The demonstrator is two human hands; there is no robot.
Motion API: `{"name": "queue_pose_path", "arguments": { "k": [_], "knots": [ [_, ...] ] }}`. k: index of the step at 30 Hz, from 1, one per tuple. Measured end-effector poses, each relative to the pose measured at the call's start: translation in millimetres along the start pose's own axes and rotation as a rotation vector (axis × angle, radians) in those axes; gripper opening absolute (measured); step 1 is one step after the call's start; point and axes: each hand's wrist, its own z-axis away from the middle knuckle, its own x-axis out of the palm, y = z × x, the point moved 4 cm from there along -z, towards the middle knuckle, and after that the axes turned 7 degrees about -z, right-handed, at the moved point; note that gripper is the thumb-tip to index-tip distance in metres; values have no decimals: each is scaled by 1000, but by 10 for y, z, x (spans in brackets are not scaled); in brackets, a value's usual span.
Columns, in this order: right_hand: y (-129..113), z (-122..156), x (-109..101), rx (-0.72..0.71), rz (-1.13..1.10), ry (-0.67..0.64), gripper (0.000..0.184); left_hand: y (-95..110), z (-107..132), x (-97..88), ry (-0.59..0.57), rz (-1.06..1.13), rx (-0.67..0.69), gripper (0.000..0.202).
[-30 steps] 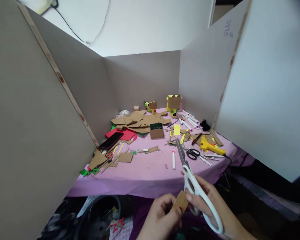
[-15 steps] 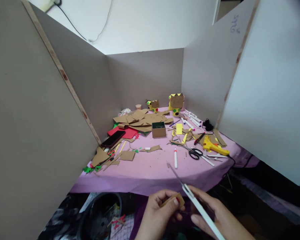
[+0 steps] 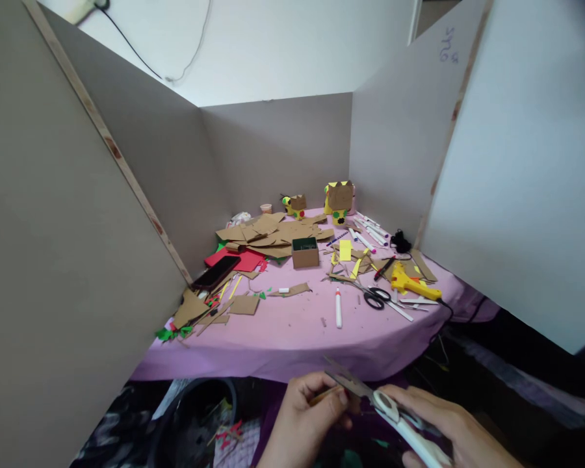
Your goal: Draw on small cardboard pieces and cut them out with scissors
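In my left hand (image 3: 308,416), a small piece of brown cardboard (image 3: 325,394) is pinched between thumb and fingers, low in front of the table edge. My right hand (image 3: 443,422) grips white-handled scissors (image 3: 409,435). Their metal blades (image 3: 348,379) point left and reach to the left hand's thumb and fingertips, next to the cardboard. Whether the blades touch it I cannot tell. Fingers hide most of the piece.
On the pink-covered table (image 3: 273,331) are a cardboard box (image 3: 305,257), black-handled scissors (image 3: 376,298), a yellow glue gun (image 3: 412,284), a white marker (image 3: 338,309), a phone (image 3: 217,272) and cardboard scraps (image 3: 244,305). Grey panels (image 3: 277,149) enclose it. A black bin (image 3: 168,422) stands below.
The scissors have turned flatter and their blades now show spread, down beside the left hand. The cardboard has tilted to a thin edge. The whole view has shifted slightly.
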Motion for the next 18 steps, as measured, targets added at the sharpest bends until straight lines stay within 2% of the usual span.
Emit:
{"name": "queue_pose_path", "arguments": {
  "k": [4,12,18],
  "knots": [
    [21,0,9,-8,6,-11,51,14,7,16,-12,20,17,17],
    [35,8,-1,-6,28,-16,52,10,-11,0,-20,-16,5,24],
    [82,17,-16,-38,9,56,51,-16,-6,-17,-2,-19,-17,27]
  ]
}}
